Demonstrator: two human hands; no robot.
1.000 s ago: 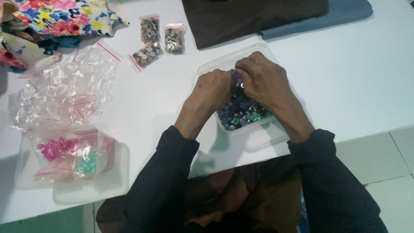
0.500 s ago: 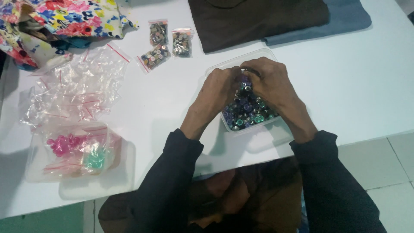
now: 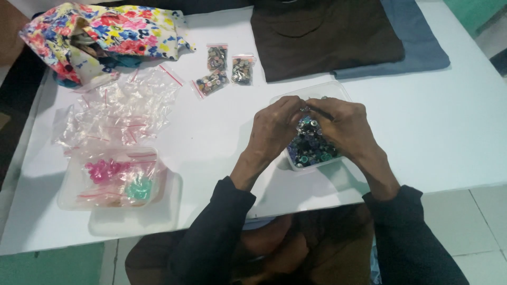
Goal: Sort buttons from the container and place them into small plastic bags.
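Note:
My left hand [image 3: 272,129] and my right hand [image 3: 346,126] meet above a clear plastic tub [image 3: 322,88] filled with small dark and coloured beads [image 3: 311,150]. The fingertips of both hands pinch a small thing between them, which looks like a little clear bag with beads [image 3: 307,122] in it. My fingers hide most of it. Both arms are in dark sleeves, and the tub stands near the table's front edge.
Three small filled zip bags [image 3: 224,68] lie further back. A heap of empty zip bags [image 3: 119,111] and a clear tray with pink and green pieces [image 3: 113,177] are at the left. A floral cloth bag [image 3: 105,31] and folded brown [image 3: 322,34] and blue cloth [image 3: 417,47] lie at the back.
My hands stay together over the tub, with only small finger movements. The view has shifted slightly.

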